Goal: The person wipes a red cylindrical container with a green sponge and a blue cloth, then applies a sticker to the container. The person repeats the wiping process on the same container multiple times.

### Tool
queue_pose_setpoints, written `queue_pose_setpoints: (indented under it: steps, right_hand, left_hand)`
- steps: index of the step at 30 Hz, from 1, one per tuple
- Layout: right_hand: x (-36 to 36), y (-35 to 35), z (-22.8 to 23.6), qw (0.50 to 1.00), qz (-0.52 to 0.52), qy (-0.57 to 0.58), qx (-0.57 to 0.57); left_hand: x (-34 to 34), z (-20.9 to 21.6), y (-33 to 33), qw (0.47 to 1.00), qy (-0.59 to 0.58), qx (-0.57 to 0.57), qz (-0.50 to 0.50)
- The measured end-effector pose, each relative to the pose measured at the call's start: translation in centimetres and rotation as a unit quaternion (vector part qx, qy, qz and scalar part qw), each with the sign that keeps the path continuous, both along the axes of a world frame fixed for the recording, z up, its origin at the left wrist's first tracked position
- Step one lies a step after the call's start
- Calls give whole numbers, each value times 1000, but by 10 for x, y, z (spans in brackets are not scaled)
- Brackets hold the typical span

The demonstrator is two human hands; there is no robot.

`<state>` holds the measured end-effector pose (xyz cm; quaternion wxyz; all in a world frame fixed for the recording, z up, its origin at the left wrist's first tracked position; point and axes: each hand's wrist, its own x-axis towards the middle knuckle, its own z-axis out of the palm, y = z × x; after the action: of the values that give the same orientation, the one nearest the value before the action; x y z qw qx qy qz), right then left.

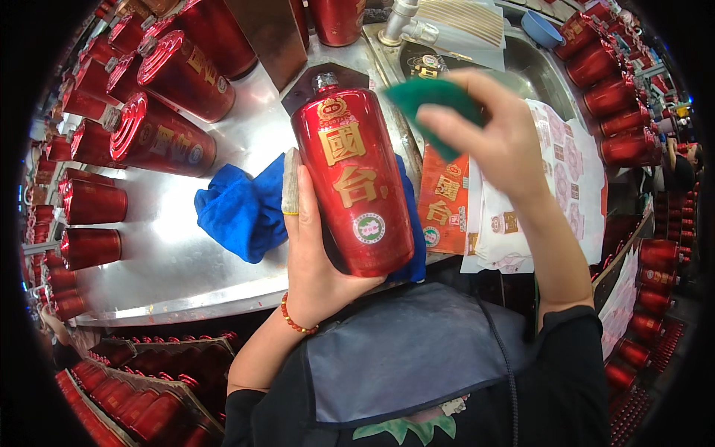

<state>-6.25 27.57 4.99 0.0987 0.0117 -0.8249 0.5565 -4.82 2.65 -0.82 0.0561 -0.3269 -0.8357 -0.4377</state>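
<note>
A glossy red bottle (372, 249) with gold characters and a round white-and-green emblem tilts over the steel counter, its dark neck pointing away from me. My left hand (313, 249) is wrapped round its lower left side, and a greyish strip-like piece (291, 182) sits at those fingers. To the right of the bottle's neck, my right hand (488, 123) pinches a green scouring pad (439, 108), apart from the bottle and slightly blurred. Behind the bottle a crumpled blue cloth (244, 208) lies on the counter.
Several red bottles (160, 138) stand on the steel counter (167, 257) at left. A faucet (402, 22) and sink (558, 82) are at the back right, with a blue bowl (541, 30). Printed sheets (551, 231) and an orange card (439, 197) lie at right. Crated red bottles (138, 406) fill the lower left.
</note>
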Motion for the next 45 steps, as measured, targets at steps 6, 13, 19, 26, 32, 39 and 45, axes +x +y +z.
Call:
queue_pose_setpoints:
  steps: [6, 13, 19, 26, 32, 39, 45]
  right_hand:
    - [2, 6, -13, 995, -67, 51, 60]
    - [-11, 20, -6, 979, -40, 125, 158]
    - [47, -28, -5, 892, 152, 304, 297]
    - [71, -7, 16, 939, 86, 219, 250]
    - [90, 21, -5, 977, -80, 158, 115]
    - [87, 22, -9, 981, -93, 143, 95]
    - [91, 25, -18, 984, -92, 136, 63]
  left_hand:
    - [2, -1, -1, 999, -34, -8, -8]
    - [0, 11, -22, 995, -22, -91, -17]
    - [-31, 19, -73, 957, 136, -240, 85]
    - [-62, -22, -77, 947, 196, -238, 94]
    - [-38, 45, -18, 969, 242, -24, 50]
    - [-41, 44, 30, 944, 293, -33, -145]
    - [-34, 50, 23, 948, 218, 4, -231]
